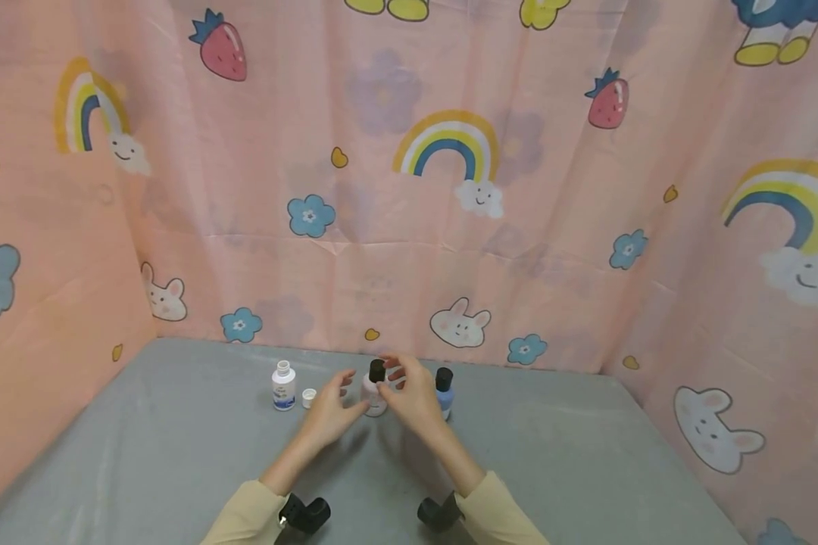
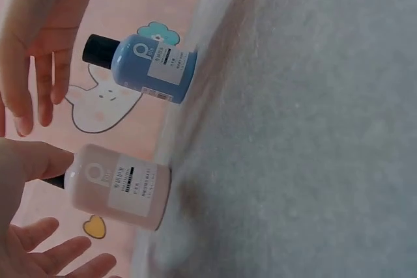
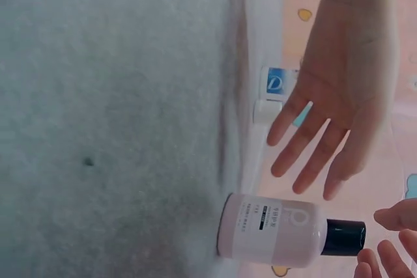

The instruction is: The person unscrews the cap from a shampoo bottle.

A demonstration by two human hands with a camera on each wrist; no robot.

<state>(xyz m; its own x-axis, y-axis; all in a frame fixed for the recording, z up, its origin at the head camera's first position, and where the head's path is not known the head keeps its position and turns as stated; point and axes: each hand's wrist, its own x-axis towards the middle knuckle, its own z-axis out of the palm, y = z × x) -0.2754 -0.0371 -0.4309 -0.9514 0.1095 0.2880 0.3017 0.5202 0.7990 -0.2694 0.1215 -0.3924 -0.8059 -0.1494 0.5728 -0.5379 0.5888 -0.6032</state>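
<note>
A pale pink bottle (image 1: 373, 400) with a black cap (image 3: 344, 237) stands upright between the two hands. My left hand (image 1: 330, 412) is at its left side, fingers spread and relaxed; in the left wrist view its thumb (image 2: 40, 159) overlaps the cap, so contact is unclear. Beside the cap, on the right, is my right hand (image 1: 412, 397), fingers loosely bent; a small gap shows between them and the cap in the right wrist view. Just right of that hand stands a blue bottle (image 2: 154, 67) with a black cap, partly hidden in the head view.
Left of the hands stands a white bottle (image 1: 283, 387) with its neck uncovered. A small white cap (image 1: 309, 398) lies beside it on the grey tabletop (image 1: 177, 454). A pink patterned curtain (image 1: 382, 288) hangs behind and along both sides.
</note>
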